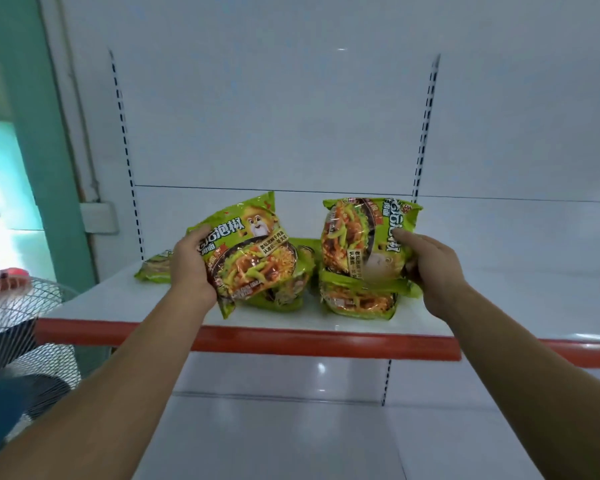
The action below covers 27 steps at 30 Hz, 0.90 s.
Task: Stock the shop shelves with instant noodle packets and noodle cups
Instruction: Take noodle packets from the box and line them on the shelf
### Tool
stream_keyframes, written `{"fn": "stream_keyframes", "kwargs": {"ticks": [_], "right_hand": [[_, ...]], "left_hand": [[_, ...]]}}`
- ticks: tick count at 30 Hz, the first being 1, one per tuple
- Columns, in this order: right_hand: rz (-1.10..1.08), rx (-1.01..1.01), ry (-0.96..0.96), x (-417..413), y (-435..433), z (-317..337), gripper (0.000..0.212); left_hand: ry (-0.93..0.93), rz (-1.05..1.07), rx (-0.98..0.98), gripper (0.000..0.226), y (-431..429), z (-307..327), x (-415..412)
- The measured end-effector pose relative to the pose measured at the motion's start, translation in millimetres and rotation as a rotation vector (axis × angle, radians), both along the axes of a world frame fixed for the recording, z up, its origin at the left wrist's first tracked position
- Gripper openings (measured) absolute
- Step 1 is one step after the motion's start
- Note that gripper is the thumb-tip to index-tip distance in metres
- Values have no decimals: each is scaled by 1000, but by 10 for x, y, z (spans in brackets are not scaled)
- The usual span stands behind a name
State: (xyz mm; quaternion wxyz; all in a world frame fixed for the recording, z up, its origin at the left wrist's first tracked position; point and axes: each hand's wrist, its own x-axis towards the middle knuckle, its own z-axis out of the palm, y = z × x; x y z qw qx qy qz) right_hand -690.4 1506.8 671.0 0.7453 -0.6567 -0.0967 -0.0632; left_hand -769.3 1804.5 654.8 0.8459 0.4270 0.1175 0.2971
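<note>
My left hand (191,268) grips a green noodle packet (253,251) by its left edge, with the fingers curled around it. This packet is tilted, and its lower corner points down toward the front of the white shelf (111,303). Just behind it a second green packet (288,292) lies on the shelf, partly hidden.

My right hand (426,261) holds another packet (357,237) at its right side, with the thumb on the front face. This one is turned sideways and stands directly above a flat packet (357,301) on the shelf; I cannot tell if the two touch.

One more packet (156,268) lies far to the left, near the back panel. The shelf has a red front strip (291,341). A wire fan guard (21,327) stands at the left, beside the shelf.
</note>
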Motion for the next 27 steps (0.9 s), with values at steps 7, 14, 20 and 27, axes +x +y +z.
{"fn": "stream_keyframes", "kwargs": {"ticks": [7,14,20,27], "right_hand": [[-44,-21,141,348,720,248,28],[-74,-199,122,846,1210,371,25],[-129,-591,93,1044,1301,268,29],[-193,-841,-68,917,1220,295,42]], "left_hand": [[111,-45,-90,28,718,-65,364],[333,113,111,49,1144,-144,917],[775,376,1190,62,1256,-458,1030],[692,489,1433,46,1143,-356,940]]}}
